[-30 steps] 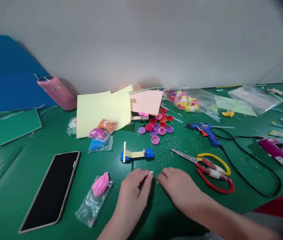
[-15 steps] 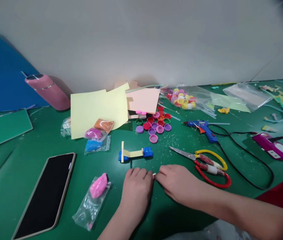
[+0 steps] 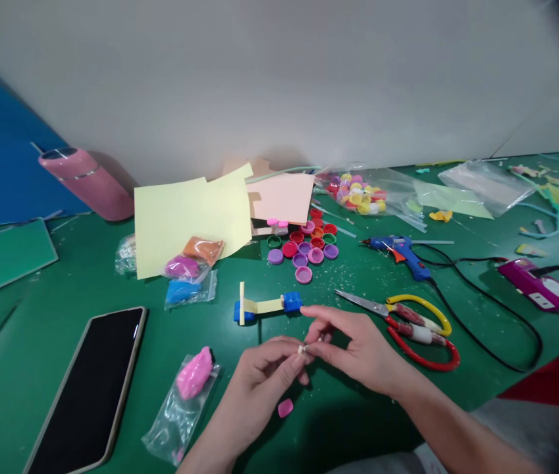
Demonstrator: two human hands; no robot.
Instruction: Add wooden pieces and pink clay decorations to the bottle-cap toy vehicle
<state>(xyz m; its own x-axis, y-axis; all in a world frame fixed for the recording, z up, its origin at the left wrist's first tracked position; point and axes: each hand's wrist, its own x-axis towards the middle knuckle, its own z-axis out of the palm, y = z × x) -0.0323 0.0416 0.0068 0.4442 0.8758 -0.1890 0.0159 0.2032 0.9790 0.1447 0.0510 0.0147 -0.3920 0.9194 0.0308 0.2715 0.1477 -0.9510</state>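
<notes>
Pale little piece [image 3: 301, 349], cream-white, held just above the middle of the green worktop [image 3: 175, 336], near its front edge. Our left hand [image 3: 262, 376] pinches it between thumb and fingers. Our right hand [image 3: 358, 339] meets it from the other side, thumb and bent fingers drawn together with the index finger stretched forward — whether they grip it too, we cannot tell.

Below our fingers lies a pink, rounded tab [image 3: 286, 408]. Just beyond them sits a cream strip [image 3: 270, 305] with a blue block at each end and an upright cream stick at its left end.

To our right are scissors [image 3: 421, 335] with red and yellow handles, a blue glue gun [image 3: 404, 253] and a purple power box [image 3: 536, 284]; any lettering on its pale panel is too small for us to read. Ahead, colourful round caps [image 3: 303, 259] cluster near a cream sheet [image 3: 175, 220]. To our left, a phone [image 3: 86, 395] shows a dark screen — beside it, a clear bag holds a pink lump [image 3: 195, 374].
</notes>
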